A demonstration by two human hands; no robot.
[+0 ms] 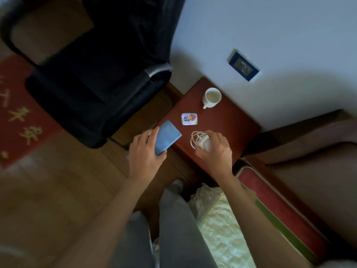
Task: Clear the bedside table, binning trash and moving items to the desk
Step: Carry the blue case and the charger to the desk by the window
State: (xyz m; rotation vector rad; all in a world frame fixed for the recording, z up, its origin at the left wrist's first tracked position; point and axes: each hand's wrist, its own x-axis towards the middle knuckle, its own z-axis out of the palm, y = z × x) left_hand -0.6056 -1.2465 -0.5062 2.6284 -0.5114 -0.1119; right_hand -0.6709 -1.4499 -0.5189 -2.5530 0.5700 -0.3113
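Our left hand (pixel 144 151) grips a thin blue booklet (pixel 167 137) at its near edge, overhanging the table (pixel 228 120) left of the small printed packet (pixel 189 119); it looks light and stiff. Just right of the packet, our right hand (pixel 213 149) closes over a white charger (pixel 202 143): a hard block with a loose cable, best gathered together. Beyond the packet stands a breakable-looking white cup (pixel 211 97).

blue notebook (pixel 167 136) tilted, held at table edge | white charger (pixel 201 141) with coiled cable, gripped | snack packet (pixel 189 119) flat | white mug (pixel 211 97) upright
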